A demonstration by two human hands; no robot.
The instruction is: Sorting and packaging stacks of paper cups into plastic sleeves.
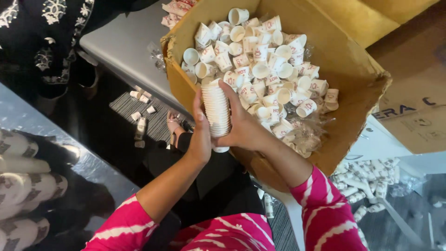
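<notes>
A big cardboard box (353, 93), tilted toward me, holds a heap of loose paper cups (265, 65). Just in front of its near edge I hold a stack of nested white cups (217, 111), its long axis upright, leaning slightly. My right hand (244, 128) and left hand (200, 137) close around it from either side.

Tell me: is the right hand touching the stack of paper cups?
Touching. The head view shows the right hand wrapped around the stack of paper cups from the right, thumb across its front, while the left hand grips the other side.
</notes>
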